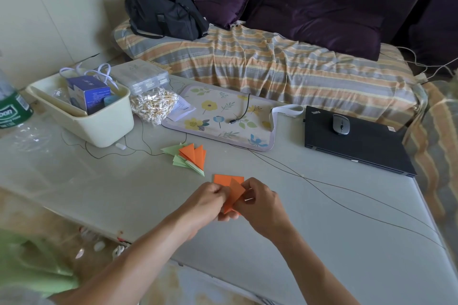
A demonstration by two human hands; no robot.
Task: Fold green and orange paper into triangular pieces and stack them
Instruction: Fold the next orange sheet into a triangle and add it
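Note:
Both hands hold a partly folded orange paper just above the grey table. My left hand pinches its left edge and my right hand pinches its right side. Directly behind it, flat orange paper lies on the table, partly hidden by the held piece. Farther back sits a small stack of folded triangular pieces: orange ones on top of light green ones, fanned out with points showing.
A cream tub with a blue box stands at the back left, a bag of cotton swabs and a floral mat beside it. A black laptop carrying a mouse lies right. Thin cables cross the table. A bed lies behind.

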